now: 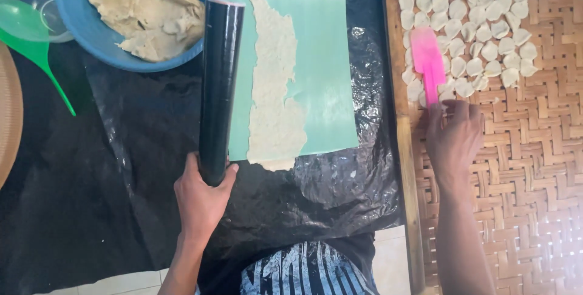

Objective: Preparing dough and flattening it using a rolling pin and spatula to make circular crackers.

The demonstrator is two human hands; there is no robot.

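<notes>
My left hand [200,195] grips the near end of a long black roller [221,82] that lies on the left edge of a green mat [325,58]. A thin, ragged strip of rolled dough [273,82] runs down the mat beside the roller. My right hand [452,137] holds the handle of a pink spatula [427,61], whose blade rests among several small white dough pieces [480,22] laid out on a woven bamboo tray [540,149].
A blue bowl [79,22] of dough sits at the top left, next to a green ladle [27,31]. Black plastic sheeting [121,167] covers the work surface. The tray's wooden rim [405,149] runs between mat and tray.
</notes>
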